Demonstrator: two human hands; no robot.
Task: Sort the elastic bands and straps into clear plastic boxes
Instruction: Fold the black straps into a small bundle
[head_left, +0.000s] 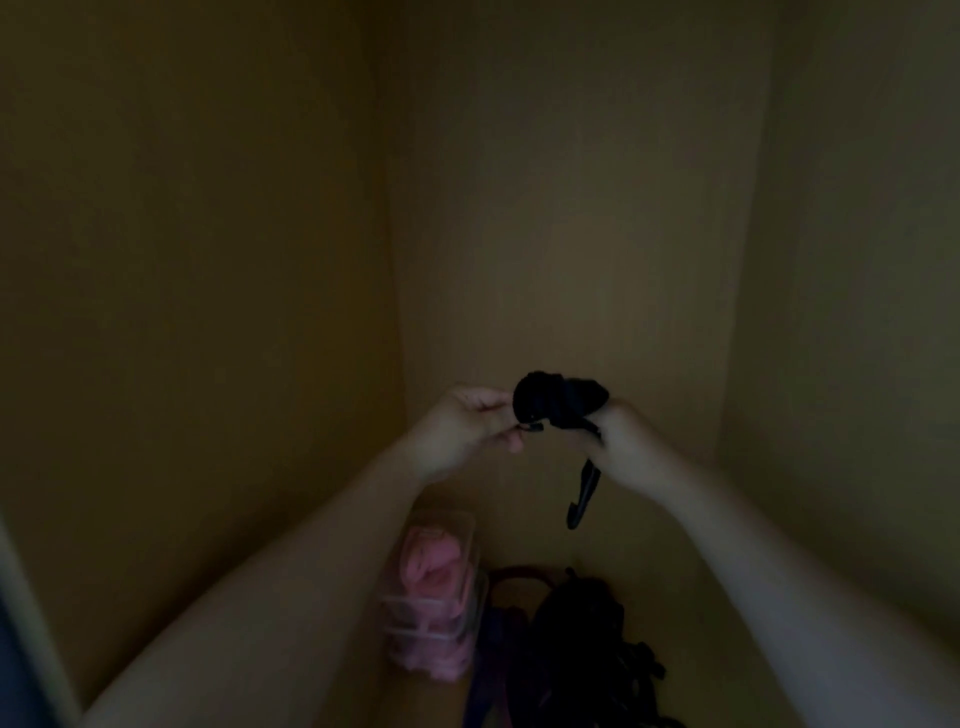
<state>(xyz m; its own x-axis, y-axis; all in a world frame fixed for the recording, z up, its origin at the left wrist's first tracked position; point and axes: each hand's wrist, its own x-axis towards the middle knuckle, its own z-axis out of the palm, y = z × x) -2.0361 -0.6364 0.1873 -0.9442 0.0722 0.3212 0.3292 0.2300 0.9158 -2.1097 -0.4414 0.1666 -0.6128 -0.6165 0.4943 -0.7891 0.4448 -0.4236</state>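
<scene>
Both hands (467, 423) (626, 447) hold black strap (558, 400) between them.

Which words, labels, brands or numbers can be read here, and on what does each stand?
None can be read. The picture is dark and blurred: no writing shows on the black strap in the left hand and right hand, the clear plastic boxes, or the dark pile.

A black strap (558, 402) is held up by the left hand (467, 431) and right hand (626, 449); clear boxes (436, 587) of pink bands are seen below.
</scene>
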